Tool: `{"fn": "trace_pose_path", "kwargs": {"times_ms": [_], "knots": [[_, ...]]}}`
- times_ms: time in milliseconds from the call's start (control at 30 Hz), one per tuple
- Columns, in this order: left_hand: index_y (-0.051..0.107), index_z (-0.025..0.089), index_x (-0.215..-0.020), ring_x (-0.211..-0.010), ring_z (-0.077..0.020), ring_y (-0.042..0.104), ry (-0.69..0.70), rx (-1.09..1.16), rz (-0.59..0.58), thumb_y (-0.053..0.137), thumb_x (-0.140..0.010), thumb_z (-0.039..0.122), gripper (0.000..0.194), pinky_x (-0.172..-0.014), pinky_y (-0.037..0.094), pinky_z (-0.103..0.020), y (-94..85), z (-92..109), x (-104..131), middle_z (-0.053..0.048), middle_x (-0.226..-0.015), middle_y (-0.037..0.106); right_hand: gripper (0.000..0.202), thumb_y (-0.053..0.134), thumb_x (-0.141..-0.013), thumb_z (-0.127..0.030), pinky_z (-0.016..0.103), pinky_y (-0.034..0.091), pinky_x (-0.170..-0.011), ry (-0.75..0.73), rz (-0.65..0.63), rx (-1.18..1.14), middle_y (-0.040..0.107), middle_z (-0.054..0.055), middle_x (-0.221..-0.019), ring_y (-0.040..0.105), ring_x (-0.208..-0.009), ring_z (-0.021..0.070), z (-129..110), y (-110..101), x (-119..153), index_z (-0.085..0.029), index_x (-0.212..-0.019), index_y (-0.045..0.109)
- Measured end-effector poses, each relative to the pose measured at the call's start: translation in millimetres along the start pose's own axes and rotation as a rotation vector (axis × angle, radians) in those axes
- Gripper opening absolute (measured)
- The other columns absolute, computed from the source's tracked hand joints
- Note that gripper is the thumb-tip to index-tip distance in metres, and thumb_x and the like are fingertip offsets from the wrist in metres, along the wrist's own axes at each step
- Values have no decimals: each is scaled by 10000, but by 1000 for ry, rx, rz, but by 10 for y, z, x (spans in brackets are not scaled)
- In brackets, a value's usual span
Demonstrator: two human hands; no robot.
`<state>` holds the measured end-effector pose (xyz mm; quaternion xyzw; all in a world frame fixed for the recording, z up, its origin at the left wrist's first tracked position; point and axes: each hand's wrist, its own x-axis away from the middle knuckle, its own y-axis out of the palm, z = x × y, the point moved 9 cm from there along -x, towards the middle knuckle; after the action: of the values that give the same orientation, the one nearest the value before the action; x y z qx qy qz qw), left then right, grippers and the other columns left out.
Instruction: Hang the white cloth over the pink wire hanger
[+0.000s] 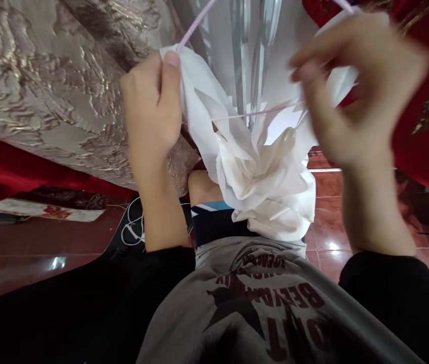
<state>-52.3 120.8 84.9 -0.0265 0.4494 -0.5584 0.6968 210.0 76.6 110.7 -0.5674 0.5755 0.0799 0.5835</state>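
A white cloth garment [233, 136], with folds of cream satin-like fabric, hangs in front of me on a thin lilac hanger [195, 25]. The hanger's lower bar runs across the garment's opening. At its upper left edge, my left hand [154, 101] is closed on the cloth, thumb lying on top beside the hanger's arm. My right hand [362, 86], smeared by motion, is by the garment's upper right part. Its thumb and forefinger are curled together; what lies between them cannot be made out. White fabric shows behind and through that hand's curled fingers.
Textured silvery-pink fabric [58, 91] hangs at the left. Red fabric with gold trim [427, 116] hangs at the right. Behind the garment are shiny metal poles [258, 55]. A white cable [133, 230] lies at lower left, above glossy red floor tiles [328, 222].
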Motion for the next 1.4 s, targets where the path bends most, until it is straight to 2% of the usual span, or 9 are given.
{"fn": "trace_pose_path", "kwargs": {"times_ms": [67,133,267,367,500,733,1033,1200,1400], "knots": [[411,223,-680,-727,-185,339,-106,84,-14,672,-1038,423,486,-818,354,-329,4,-91,26,1,-711,378,368,471,-1067,-409,440,518,-1093,-128,-115,35,726,62,-1266,660,-1209,222,-129,449,161,-214,-1305,673],[630,209,-800,-770,-193,412,-182,211,5,748,-947,541,382,-893,396,-321,4,-181,96,-8,-758,496,421,444,-1064,-495,473,517,-1088,-36,-142,43,711,66,-1290,635,-1241,248,87,780,293,-275,-1368,636],[750,225,-1212,-1027,-254,565,25,209,74,636,-963,677,528,-998,471,-362,36,-104,305,-94,-1118,651,475,375,-1074,-562,503,482,-1105,126,-103,40,725,73,-1058,638,-1077,230,490,1096,491,-264,-1278,685],[757,186,-1185,-1200,-287,580,213,182,430,644,-1020,562,426,-1025,501,-416,-70,-1,634,-138,-1263,630,447,371,-1081,-553,470,467,-1098,178,-18,57,728,54,-1031,613,-999,197,491,1087,587,-288,-1187,715],[705,210,-1115,-1265,-312,565,113,217,770,660,-1009,517,329,-999,493,-485,49,-57,1169,-116,-1293,610,406,349,-1102,-442,492,444,-1121,156,-2,77,725,33,-1044,613,-993,185,320,1135,689,-313,-1204,720],[561,242,-1267,-1178,-261,689,-130,530,491,725,-951,595,501,-1069,538,-465,628,-212,1267,-90,-1248,681,363,402,-1099,-425,520,432,-1156,141,91,61,720,15,-1067,630,-1002,171,112,1232,733,-289,-1224,715],[699,173,-712,-646,-165,607,-310,411,401,844,-864,459,355,-635,517,-306,379,-239,1132,21,-641,588,404,449,-1074,-531,537,438,-1130,248,85,31,694,34,-902,629,-937,190,240,1091,679,-232,-1022,717],[771,193,-834,-816,-202,704,-316,534,473,865,-828,399,227,-788,598,-349,370,-164,1197,-5,-784,707,409,429,-1083,-522,530,399,-1178,252,61,24,681,31,-908,630,-960,181,218,1105,668,-229,-1031,710],[719,260,-805,-827,-217,731,-271,883,253,820,-809,317,116,-919,620,-427,332,16,821,4,-814,739,417,449,-1077,-535,483,428,-1134,259,78,6,696,23,-909,606,-910,159,209,1042,660,-224,-998,715]]}}
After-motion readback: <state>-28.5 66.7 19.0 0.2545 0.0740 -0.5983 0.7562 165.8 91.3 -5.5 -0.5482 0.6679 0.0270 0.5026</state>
